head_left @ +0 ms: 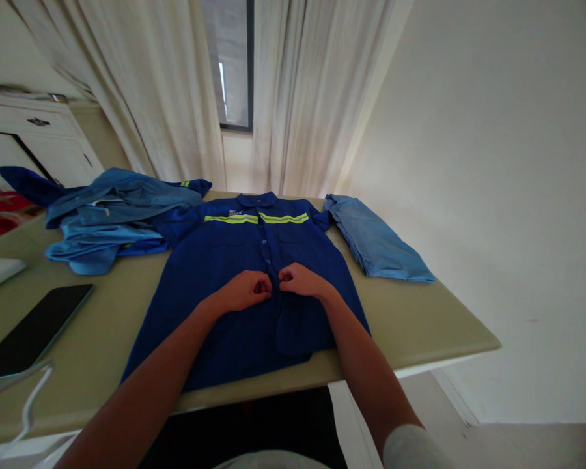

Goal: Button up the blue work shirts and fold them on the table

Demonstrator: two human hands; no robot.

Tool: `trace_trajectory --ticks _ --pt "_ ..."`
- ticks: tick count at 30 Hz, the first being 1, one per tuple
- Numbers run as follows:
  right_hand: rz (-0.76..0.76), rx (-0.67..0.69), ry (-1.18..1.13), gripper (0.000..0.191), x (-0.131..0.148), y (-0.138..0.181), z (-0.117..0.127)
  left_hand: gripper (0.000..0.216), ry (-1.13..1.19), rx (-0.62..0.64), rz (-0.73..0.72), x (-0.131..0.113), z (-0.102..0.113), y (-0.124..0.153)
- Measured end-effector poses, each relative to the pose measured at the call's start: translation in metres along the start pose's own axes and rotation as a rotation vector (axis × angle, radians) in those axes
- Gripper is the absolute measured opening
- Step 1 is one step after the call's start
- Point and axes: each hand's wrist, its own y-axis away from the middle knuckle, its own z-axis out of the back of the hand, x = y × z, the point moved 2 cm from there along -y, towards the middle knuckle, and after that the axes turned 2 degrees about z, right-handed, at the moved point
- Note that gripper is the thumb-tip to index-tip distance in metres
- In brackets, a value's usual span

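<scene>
A dark blue short-sleeved work shirt [224, 254] with a yellow-green reflective stripe lies front up on the table, collar at the far side. My left hand [247, 290] is closed on the edge of the shirt's front opening, below the middle. Just across from it, my right hand [300, 280] pinches the opposite front edge. Small buttons [264, 242] show along the opening above my hands. Whatever lies right between my fingertips is too small and dark to make out. Near the hem, the right front panel is partly turned back.
A heap of blue clothes [122, 208] lies at the back left. Folded light blue trousers [376, 238] lie right of the shirt. A dark tablet [36, 329], a white cable [28, 410] and a white object [0, 272] are on the table [420, 319] at left. A wall stands close right.
</scene>
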Motion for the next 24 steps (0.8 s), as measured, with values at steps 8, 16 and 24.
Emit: trace_trajectory --ticks 8,16,24 --pt "0.042 0.065 -0.201 0.021 -0.005 0.0 0.002 0.011 -0.029 -0.141 -0.149 -0.012 0.006 0.003" --pt "0.046 0.102 -0.159 0.02 -0.003 0.004 0.005 0.006 -0.067 -0.1 -0.113 -0.012 0.003 0.003" --pt "0.031 0.062 -0.223 0.011 0.0 0.0 -0.003 0.011 -0.037 -0.077 -0.073 -0.006 0.003 0.003"
